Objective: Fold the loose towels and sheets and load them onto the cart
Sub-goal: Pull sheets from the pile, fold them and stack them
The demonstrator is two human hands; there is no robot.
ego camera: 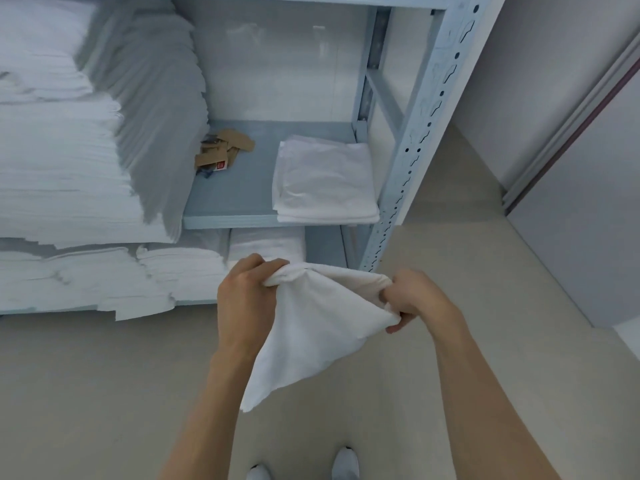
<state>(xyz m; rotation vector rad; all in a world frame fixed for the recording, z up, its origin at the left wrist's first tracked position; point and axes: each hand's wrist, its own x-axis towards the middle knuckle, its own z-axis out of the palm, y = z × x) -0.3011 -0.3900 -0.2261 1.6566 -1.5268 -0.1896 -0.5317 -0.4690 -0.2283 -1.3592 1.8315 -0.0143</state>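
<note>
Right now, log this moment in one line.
left hand: grips white towel | right hand: grips towel | towel: unfolded, hanging

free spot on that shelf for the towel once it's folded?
Bare shelf between the cardboard scraps and the folded sheet, mostly toward the front edge. Left is crowded: the tall linen stack. Both hands hold the towel.

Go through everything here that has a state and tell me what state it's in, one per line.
Left hand: grips the towel's top edge.
Right hand: grips the towel's other top corner.
Towel: unfolded, hanging between the hands.
Folded cloth: folded, flat on the shelf.
Linen stacks: folded, piled high.
Cardboard scraps: loose heap.
</note>
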